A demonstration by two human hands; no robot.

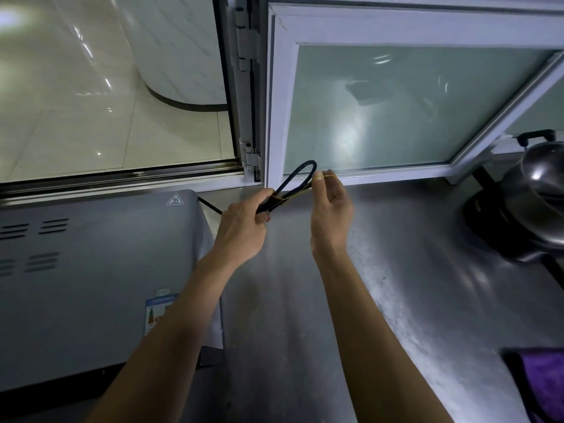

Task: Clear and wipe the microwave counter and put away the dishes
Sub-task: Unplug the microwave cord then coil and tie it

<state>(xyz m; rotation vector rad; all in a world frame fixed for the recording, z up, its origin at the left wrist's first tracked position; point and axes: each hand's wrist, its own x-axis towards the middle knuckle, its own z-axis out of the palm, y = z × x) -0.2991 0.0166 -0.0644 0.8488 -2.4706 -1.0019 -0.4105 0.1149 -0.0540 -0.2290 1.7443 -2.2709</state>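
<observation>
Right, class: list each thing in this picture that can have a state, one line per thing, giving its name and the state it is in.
Black cord: folded into a loop, held off the counter.
Rubber band: stretched taut from the cord bundle.
Left hand: closed around the folded cord.
Right hand: pinching the band, pulling it out.
Window sash: swung open inward.
Pot lid: on the pot.
Purple cloth: lying on the counter, untouched.

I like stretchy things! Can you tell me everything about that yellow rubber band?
The rubber band is thin, yellow and looks like stretchy rubber. It is pulled tight into a long, narrow line. One end goes around the folded black cord that the left hand grips. The other end is pinched by the right hand and drawn toward the window frame. It hangs in the air above the steel counter, touching only the cord and fingers.
</observation>
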